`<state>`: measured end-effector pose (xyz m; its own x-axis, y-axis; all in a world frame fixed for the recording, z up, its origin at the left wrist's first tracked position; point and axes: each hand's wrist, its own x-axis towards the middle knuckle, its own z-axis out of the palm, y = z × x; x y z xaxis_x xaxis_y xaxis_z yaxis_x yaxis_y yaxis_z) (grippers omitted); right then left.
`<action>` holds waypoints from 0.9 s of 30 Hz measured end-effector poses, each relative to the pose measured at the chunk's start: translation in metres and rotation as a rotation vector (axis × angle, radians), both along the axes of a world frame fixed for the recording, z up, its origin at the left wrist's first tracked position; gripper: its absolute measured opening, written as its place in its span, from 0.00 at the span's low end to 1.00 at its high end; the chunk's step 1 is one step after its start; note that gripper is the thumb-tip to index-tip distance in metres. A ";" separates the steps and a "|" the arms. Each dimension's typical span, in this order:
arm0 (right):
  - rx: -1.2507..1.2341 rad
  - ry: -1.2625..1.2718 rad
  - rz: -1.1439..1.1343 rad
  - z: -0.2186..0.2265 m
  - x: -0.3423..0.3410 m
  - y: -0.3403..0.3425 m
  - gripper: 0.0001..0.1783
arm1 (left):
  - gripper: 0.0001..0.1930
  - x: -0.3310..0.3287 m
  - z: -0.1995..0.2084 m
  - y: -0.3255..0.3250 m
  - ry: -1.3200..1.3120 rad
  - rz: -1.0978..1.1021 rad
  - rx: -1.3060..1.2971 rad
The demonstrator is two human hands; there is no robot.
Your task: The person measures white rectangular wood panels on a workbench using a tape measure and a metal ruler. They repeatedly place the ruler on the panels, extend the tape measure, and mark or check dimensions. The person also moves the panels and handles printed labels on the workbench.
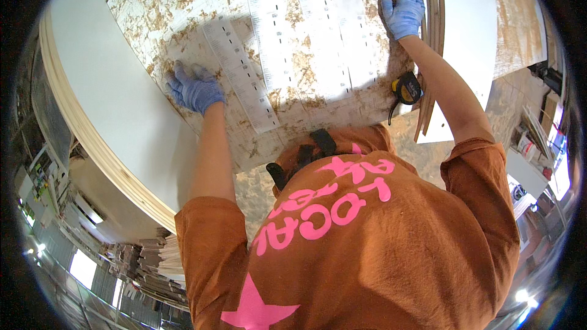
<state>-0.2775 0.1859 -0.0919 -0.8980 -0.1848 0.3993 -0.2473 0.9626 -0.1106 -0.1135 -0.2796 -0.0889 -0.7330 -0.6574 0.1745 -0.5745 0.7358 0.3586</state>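
Observation:
My left hand, in a light blue glove, lies with its fingers apart on the worn white-and-brown worktop. To its right is a short strip of printed labels. Longer label strips run side by side across the middle of the worktop. My right hand, gloved the same way, rests at the worktop's far right with fingers stretched out, beside the edges of some stacked boards. A black and yellow tape measure sits below my right hand, near the worktop's near right edge. Neither hand shows anything held.
A stack of large white panels curves along the left side. Another white panel lies on the right. Piles of boards stand at lower left. Assorted items are at the right edge.

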 end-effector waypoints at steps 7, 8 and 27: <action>-0.024 -0.001 -0.014 -0.005 0.000 0.003 0.23 | 0.25 0.003 -0.004 -0.002 -0.075 -0.004 -0.137; -0.021 -0.003 -0.016 -0.006 0.000 0.003 0.23 | 0.25 0.003 -0.005 -0.003 -0.073 -0.004 -0.138; -0.053 -0.025 -0.015 -0.003 0.001 -0.001 0.24 | 0.26 0.001 -0.004 -0.001 -0.052 0.005 -0.205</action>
<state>-0.2769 0.1851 -0.0944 -0.9104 -0.1500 0.3856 -0.2291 0.9588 -0.1679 -0.1125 -0.2801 -0.0924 -0.7411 -0.6160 0.2669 -0.5926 0.7871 0.1712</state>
